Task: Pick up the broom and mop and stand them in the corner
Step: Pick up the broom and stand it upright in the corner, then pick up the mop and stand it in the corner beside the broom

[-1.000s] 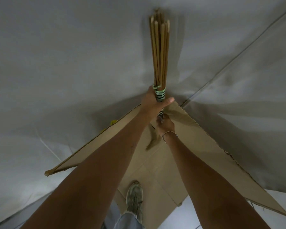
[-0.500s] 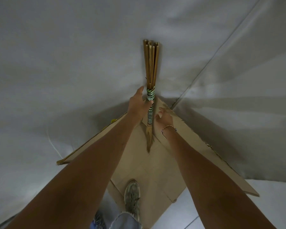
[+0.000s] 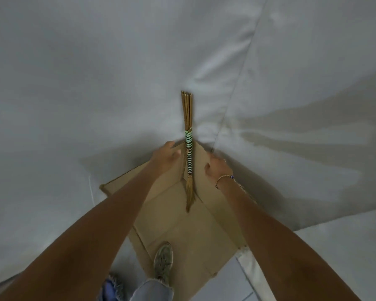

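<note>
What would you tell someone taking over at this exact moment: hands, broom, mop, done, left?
Left hand: open, just left of the broom, not gripping it.
Right hand: open, to the right, clear of it.
Broom: stands upright in the corner against the white sheeting, bristle end down on the cardboard.
Mop: not in view.
Done: broom stood in the corner.
Left: check that it stays up, then find the mop and stand it beside the broom.
</note>
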Tool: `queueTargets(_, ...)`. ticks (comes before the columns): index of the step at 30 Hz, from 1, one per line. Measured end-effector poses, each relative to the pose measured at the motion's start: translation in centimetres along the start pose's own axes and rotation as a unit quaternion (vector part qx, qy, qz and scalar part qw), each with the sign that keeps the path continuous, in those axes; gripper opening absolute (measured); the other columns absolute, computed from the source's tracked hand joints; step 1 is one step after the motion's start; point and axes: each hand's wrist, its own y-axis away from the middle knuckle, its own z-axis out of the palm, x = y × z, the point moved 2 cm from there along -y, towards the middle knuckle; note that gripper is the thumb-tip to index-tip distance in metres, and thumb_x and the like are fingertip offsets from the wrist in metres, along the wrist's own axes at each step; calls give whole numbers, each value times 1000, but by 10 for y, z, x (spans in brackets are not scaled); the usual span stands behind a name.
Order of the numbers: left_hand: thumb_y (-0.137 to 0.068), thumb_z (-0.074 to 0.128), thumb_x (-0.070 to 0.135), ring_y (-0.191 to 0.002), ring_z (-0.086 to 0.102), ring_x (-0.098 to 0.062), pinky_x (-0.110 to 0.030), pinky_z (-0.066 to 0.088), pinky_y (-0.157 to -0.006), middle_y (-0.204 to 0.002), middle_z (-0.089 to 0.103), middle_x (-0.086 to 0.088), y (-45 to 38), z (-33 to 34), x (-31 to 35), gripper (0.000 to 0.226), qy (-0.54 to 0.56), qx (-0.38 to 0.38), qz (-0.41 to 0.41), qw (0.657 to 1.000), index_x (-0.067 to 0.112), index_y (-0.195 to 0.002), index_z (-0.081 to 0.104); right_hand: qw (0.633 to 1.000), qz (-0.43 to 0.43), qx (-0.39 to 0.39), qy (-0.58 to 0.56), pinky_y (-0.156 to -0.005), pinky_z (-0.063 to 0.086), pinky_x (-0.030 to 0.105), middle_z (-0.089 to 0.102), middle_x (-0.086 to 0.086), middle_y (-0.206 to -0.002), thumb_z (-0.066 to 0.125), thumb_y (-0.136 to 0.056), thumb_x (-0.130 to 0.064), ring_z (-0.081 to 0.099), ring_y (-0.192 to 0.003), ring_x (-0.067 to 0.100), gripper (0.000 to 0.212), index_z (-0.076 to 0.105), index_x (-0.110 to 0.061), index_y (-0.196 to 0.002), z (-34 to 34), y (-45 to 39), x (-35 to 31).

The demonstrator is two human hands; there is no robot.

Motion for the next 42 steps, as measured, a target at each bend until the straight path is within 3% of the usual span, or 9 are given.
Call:
queueTargets(9, -101, 41, 23, -143, 31, -27, -28, 21, -111, -155, 32, -17, 267, -20, -17, 49, -91, -2, -58, 994, 2, -145, 35, 994, -102, -8, 26, -96, 45, 42, 51, 15, -134, 40, -90, -16, 49, -123, 31, 41, 47, -7, -129, -27, 225, -35)
queueTargets(13, -99, 43, 19, -128, 49, -30, -33, 34, -103, -138, 53, -19, 397, -30, -44, 39, -70, -8, -103, 992, -2, -131, 51, 990, -122, -65, -17, -91, 47, 39, 57, 19, -127, 43, -88, -14, 54, -118, 34, 45, 46, -8, -132, -1, 322, -65)
queueTargets(16, -99, 45, 21, -133, 44, -26, -31, 31, -109, -144, 48, -15, 469, -27, -70, 43, -46, 16, -140, 989, 2, -137, 46, 982, -144, -117, -24, -103, 41, 34, 46, 15, -144, 43, -90, -16, 45, -131, 28, 51, 40, -8, -141, 30, 375, -83)
queueTargets(19, -99, 46, 24, -137, 39, -25, -31, 28, -113, -150, 42, -11, 534, -29, -105, 46, -13, 52, -188, 981, 8, -142, 42, 971, -176, -162, -6, -102, 43, 34, 52, 15, -139, 43, -90, -16, 50, -126, 27, 47, 46, -5, -135, 67, 417, -106)
queueTargets(21, -98, 47, 26, -139, 37, -25, -30, 26, -113, -151, 40, -10, 581, -27, -138, 48, 7, 65, -228, 972, 10, -143, 40, 965, -192, -179, 17, -95, 46, 35, 58, 18, -131, 43, -89, -14, 55, -119, 30, 40, 51, -4, -127, 93, 445, -125)
queueTargets(27, -98, 47, 30, -136, 39, -25, -33, 28, -112, -149, 44, -9, 744, -39, -264, 48, 52, 90, -326, 939, 12, -141, 42, 929, -258, -254, 77, -98, 45, 35, 53, 15, -138, 39, -96, -17, 51, -124, 30, 43, 44, -10, -138, 201, 555, -219)
queueTargets(30, -98, 49, 28, -131, 46, -27, -33, 32, -109, -146, 47, -12, 824, -53, -330, 46, 78, 102, -359, 925, 10, -140, 44, 921, -268, -269, 90, -95, 47, 37, 59, 19, -129, 41, -95, -17, 55, -119, 33, 38, 53, -9, -130, 261, 617, -278)
queueTargets(33, -98, 47, 25, -135, 42, -27, -29, 28, -108, -150, 42, -13, 888, -68, -374, 49, 70, 87, -362, 925, 5, -143, 39, 903, -294, -288, 121, -91, 47, 39, 63, 24, -119, 44, -92, -13, 58, -111, 36, 30, 61, -2, -114, 305, 668, -325)
queueTargets(42, -97, 50, 25, -132, 46, -30, -33, 31, -110, -146, 47, -15, 1032, -126, -506, 48, 107, 123, -408, 898, 6, -140, 43, 870, -329, -325, 172, -88, 53, 42, 63, 16, -122, 42, -94, -19, 59, -108, 34, 34, 56, -8, -123, 384, 794, -454)
